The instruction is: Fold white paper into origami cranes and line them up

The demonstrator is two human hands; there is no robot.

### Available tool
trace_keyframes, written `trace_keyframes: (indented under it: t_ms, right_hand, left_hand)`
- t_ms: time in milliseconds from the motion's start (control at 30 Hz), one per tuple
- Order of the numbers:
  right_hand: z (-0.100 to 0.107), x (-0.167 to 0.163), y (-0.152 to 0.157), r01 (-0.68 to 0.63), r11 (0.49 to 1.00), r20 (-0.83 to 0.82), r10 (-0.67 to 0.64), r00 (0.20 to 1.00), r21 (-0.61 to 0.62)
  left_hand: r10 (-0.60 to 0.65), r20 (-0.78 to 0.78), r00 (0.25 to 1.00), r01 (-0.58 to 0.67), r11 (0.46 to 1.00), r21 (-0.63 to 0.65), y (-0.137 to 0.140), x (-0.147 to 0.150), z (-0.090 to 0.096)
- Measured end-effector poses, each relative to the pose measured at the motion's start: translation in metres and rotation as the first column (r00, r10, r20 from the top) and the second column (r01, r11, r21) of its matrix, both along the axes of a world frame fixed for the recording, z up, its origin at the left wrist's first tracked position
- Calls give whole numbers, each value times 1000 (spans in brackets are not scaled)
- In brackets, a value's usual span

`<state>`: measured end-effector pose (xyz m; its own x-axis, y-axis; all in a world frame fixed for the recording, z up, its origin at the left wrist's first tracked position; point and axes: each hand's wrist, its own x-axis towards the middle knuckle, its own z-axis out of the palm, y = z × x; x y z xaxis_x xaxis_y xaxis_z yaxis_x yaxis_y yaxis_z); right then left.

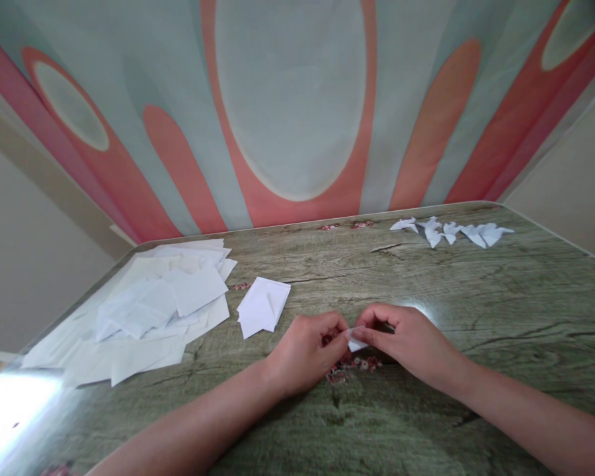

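A small folded piece of white paper (357,344) is pinched between both hands, just above the wood-grain table. My left hand (311,350) grips its left end with thumb and index finger. From the other side, my right hand (401,337) holds it between thumb and fingertips. Most of the paper is hidden by the fingers, so its full shape cannot be made out. Left of the hands and a little farther off lie some white paper pieces (262,305), overlapping each other.
A large loose pile of white paper sheets (198,291) covers the table's left side. Several folded white paper figures, bird-like in shape, stand in a row (451,231) at the far right. Behind the table (317,258) rises a backdrop (292,99) with red and pale shapes.
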<state>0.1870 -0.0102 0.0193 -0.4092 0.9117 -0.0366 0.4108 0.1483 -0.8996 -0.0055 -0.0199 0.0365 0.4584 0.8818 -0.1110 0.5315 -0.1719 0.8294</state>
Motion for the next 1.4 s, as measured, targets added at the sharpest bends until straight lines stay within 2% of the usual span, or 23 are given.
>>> trace_keyframes:
  t_ms: [100, 167, 267, 367, 533, 700, 1067, 1233, 1400]
  right_hand:
    - [1, -2, -1, -19, 993, 38, 15, 999, 118]
    - [1, -2, -1, 33, 990, 11, -35, 999, 138]
    - [-1, -2, 2, 119, 993, -84, -116, 990, 28]
    - [-3, -3, 3, 48, 990, -156, -70, 985, -136]
    - [-3, -7, -2, 36, 989, -147, -57, 988, -145]
    - [-1, -7, -4, 36, 986, -192, -68, 979, -165]
    - [-7, -5, 1, 25, 935, -370, -165, 914, -354]
    - [-8, -5, 3, -36, 949, -318, -70, 945, -314]
    - [-9, -3, 3, 67, 987, -174, -92, 980, -147]
  left_hand:
    - [-66, -50, 997, 66, 998, -1, 3, -4, 8]
    - [0, -11, 1000, 0, 999, -43, 5, -4, 10]
    - [196, 156, 968, -174, 974, -144, 8, -1, 8]
    - [292, 301, 908, -244, 951, -188, 6, 5, 0]
    - [275, 290, 917, -250, 961, -120, -3, 13, -12]
    - [253, 232, 939, -250, 967, -42, -6, 12, -16]
    - [249, 225, 942, -253, 967, -11, -8, 13, -13]
    - [253, 217, 943, -260, 966, 4, -7, 13, -11]
    - [217, 162, 963, -226, 973, 42, -7, 11, -13]
